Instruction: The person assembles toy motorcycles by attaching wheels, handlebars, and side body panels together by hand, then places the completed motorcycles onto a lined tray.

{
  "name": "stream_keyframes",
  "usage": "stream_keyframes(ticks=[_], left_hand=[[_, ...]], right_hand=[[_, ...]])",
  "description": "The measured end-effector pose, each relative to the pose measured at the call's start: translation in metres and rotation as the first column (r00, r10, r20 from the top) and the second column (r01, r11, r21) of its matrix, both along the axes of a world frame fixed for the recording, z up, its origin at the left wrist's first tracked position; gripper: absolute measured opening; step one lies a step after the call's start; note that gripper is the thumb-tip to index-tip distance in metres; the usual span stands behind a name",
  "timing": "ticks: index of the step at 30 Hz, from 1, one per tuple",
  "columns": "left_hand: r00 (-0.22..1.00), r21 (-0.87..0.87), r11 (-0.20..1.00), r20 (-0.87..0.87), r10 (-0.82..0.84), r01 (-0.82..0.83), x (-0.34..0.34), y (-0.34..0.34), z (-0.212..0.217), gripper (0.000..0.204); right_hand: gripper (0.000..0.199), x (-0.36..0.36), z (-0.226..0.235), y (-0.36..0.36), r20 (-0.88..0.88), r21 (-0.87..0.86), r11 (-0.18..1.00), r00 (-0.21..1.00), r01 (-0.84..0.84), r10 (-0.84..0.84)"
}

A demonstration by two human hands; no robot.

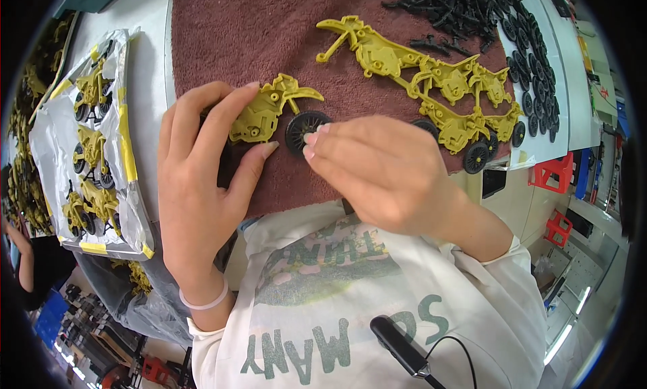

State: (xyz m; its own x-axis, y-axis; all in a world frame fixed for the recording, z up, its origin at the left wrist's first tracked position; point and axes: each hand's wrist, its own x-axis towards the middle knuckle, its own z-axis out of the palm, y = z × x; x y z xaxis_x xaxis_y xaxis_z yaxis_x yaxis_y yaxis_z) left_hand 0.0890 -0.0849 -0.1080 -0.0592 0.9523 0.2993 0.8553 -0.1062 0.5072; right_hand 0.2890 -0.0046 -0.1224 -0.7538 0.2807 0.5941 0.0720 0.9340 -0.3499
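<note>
A yellow plastic toy motorcycle body (pixel 259 114) lies over the reddish-brown towel (pixel 229 35), with my left hand (pixel 199 156) closed on its left and lower edges. Between the thumb and fingertips of my right hand (pixel 384 170) is the near edge of a black spoked toy wheel (pixel 296 134). The wheel stands close to the fork at the body's right end; whether the two touch I cannot tell. Behind my right hand, several more yellow motorcycle bodies (pixel 384 55) lie in a joined cluster, some with black wheels (pixel 476 157) beside or on them.
Black small plastic parts (pixel 445 11) are heaped at the far right of the towel. Many loose black wheels (pixel 532 85) lie along the right side. At left, a white-covered tray (pixel 50 136) with yellow tape edges holds several wheeled yellow motorcycles. Red stools (pixel 554 173) stand beyond.
</note>
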Motion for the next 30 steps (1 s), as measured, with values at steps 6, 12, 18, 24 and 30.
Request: stream_keyframes(ticks=[6,12,18,24,30], left_hand=[[0.993,-0.099,0.993,0.107,-0.052,0.063,-0.017,0.007,0.024,0.037],[0.961,-0.158,0.951,-0.038,-0.274,0.265,-0.054,0.094,0.068,0.025],[0.948,-0.040,0.988,-0.276,-0.157,0.151,-0.071,0.165,0.007,0.023],[0.960,-0.095,0.982,-0.214,-0.182,0.165,-0.065,0.174,0.006,0.022],[0.990,-0.058,0.997,-0.130,-0.054,0.046,-0.062,0.155,0.035,0.019]], right_hand=[[0.024,0.019,0.042,0.038,0.124,-0.114,0.993,0.992,0.026,-0.011],[0.022,0.042,0.057,0.121,0.373,0.007,0.966,0.896,0.259,-0.243],[0.014,0.016,0.036,0.149,0.444,0.097,0.974,0.867,0.205,-0.227],[0.014,0.031,0.034,0.163,0.405,0.171,0.974,0.890,0.151,-0.209],[0.013,0.032,0.058,0.149,0.200,-0.296,0.891,0.934,0.344,-0.295]])
